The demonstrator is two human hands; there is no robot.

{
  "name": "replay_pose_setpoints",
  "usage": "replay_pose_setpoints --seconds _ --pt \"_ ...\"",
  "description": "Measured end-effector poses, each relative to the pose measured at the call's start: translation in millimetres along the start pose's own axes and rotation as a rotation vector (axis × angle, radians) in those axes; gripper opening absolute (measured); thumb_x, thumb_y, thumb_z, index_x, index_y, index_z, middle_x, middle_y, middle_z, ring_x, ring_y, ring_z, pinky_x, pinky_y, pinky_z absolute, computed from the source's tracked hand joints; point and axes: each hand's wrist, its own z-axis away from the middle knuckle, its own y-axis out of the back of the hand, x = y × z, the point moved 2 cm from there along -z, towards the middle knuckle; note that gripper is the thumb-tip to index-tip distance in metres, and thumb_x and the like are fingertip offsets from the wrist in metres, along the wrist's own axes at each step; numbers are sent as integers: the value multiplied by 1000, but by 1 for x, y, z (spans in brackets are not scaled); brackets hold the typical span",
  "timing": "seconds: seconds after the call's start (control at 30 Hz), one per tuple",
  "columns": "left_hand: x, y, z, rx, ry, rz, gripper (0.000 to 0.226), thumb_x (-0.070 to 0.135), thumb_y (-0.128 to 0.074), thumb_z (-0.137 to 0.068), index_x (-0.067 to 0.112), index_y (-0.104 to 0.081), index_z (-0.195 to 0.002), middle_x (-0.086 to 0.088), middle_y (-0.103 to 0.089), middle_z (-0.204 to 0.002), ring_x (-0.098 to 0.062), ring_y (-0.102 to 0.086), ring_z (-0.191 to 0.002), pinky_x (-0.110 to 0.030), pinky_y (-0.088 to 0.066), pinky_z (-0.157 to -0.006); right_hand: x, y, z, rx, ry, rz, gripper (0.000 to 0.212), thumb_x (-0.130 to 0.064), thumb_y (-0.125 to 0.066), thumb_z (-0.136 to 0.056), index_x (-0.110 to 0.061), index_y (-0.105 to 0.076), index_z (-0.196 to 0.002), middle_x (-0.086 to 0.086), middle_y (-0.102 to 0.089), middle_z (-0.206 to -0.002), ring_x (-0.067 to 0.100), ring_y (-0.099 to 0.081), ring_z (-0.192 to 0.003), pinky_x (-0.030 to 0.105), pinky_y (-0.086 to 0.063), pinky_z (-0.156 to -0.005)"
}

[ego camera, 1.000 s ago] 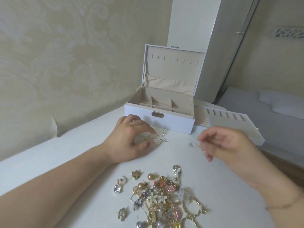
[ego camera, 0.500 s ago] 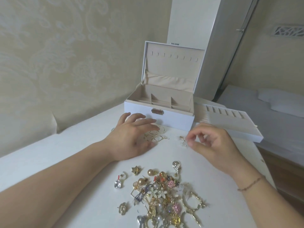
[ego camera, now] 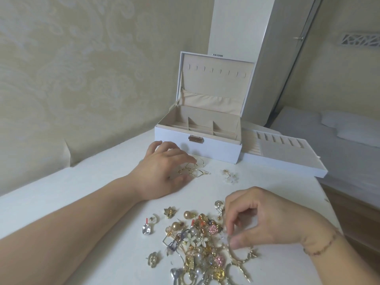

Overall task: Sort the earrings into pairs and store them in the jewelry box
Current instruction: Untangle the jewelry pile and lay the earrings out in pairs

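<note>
A white jewelry box (ego camera: 216,149) stands open at the back of the table, its beige compartments showing. A heap of mixed earrings (ego camera: 201,247) lies near the front edge. My left hand (ego camera: 164,171) rests on the table, fingers over thin gold hoop earrings (ego camera: 194,171). A white flower earring (ego camera: 231,177) lies alone to the right of the hoops. My right hand (ego camera: 267,221) reaches into the heap and pinches a small white flower earring (ego camera: 225,238) between thumb and forefinger.
A removable white tray insert (ego camera: 287,159) with ring slots lies to the right of the box, reaching the table's right edge. A wallpapered wall runs along the left. A bed (ego camera: 339,140) lies beyond the table on the right.
My right hand left a white flower earring beside the gold hoops and drew back to the heap, where it now pinches another white flower earring. My left hand stayed put.
</note>
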Motion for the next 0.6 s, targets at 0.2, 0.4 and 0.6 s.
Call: replay_pose_setpoints --seconds 0.2,0.4,0.6 --pt "0 1 1 -9 14 10 40 54 -47 -86 37 -59 -121 20 -61 -114 -15 -45 -117 -45 -29 -107 8 12 5 66 138 -267 11 -24 -80 -77 -20 -70 -75 -6 -61 -85 12 -48 -70 28 -35 -62" --pt "1 0 0 -9 17 18 40 52 -47 -86 37 -58 -121 21 -61 -113 -14 -45 -116 -41 -29 -106 10 29 8 339 253 -853 19 -24 -74 -81 -12 -60 -75 21 -66 -102 28 -62 -81 28 -46 -57" --pt "1 1 -1 -10 23 21 42 52 -46 -85 36 -60 -121 19 -61 -113 -14 -46 -116 -40 -30 -106 35 36 -18 1070 9 -382 17 4 -63 -88 -11 -60 -80 5 -67 -69 15 -54 -56 22 -45 -50"
